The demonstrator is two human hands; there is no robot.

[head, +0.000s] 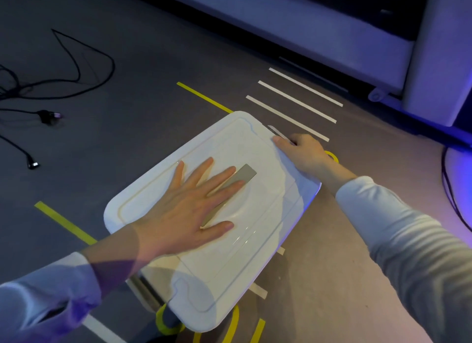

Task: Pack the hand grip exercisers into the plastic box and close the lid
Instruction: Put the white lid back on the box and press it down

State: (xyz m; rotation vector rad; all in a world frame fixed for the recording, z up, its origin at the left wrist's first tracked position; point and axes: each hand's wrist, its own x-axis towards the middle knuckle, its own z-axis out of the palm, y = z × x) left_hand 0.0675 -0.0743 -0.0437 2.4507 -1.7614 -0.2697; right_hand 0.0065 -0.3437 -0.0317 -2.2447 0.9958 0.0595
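Observation:
A white lid (245, 148) lies over the plastic box (310, 198) on the grey floor, and only a strip of the box's right side shows beneath it. My left hand (189, 210) rests flat on the lid's middle, fingers spread, partly covering a grey strip (244, 175) set in the lid. My right hand (302, 152) presses the lid's far right edge, with the thumb on top and the fingers curled over a grey side latch (277, 132). The hand grip exercisers are not visible.
Yellow tape lines (204, 97) and white tape lines (291, 118) mark the floor around the box. Black cables with plugs (46, 115) lie at the left. A white furniture base with a caster (375, 95) runs along the back right, and another black cable (449, 189) hangs at the right edge.

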